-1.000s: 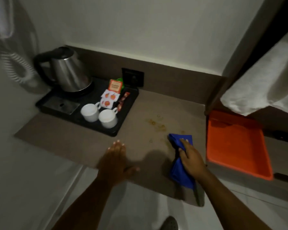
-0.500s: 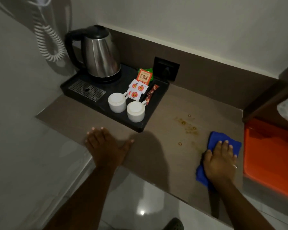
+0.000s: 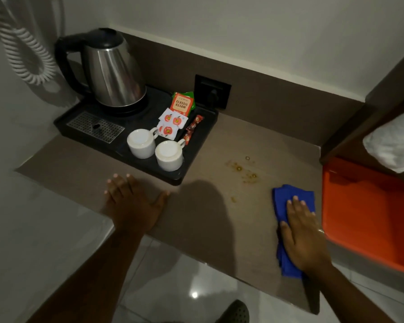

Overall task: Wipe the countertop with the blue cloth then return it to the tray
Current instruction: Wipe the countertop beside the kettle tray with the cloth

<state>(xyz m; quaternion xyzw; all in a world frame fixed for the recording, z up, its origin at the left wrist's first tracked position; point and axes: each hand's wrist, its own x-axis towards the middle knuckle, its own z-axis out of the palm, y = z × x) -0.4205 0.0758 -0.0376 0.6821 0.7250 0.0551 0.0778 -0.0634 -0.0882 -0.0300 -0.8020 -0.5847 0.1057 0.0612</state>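
Observation:
The blue cloth (image 3: 287, 197) lies flat on the brown countertop (image 3: 222, 215) near its right end. My right hand (image 3: 302, 234) presses palm-down on the cloth, fingers spread, covering its middle. Small brownish spill spots (image 3: 239, 170) dot the counter up and left of the cloth. The orange tray (image 3: 364, 213) sits just right of the cloth on a lower shelf. My left hand (image 3: 132, 203) rests flat on the counter's front edge, fingers apart, holding nothing.
A black tray (image 3: 196, 157) at the back left carries a steel kettle (image 3: 112, 73), two upturned white cups (image 3: 141, 143), and tea sachets (image 3: 172, 123). A wall socket (image 3: 212, 90) is behind it. A white towel (image 3: 392, 145) hangs above the orange tray.
My right hand went from gripping the bunched cloth to pressing flat on it. The left hand stays planted on the counter edge. The view swung left.

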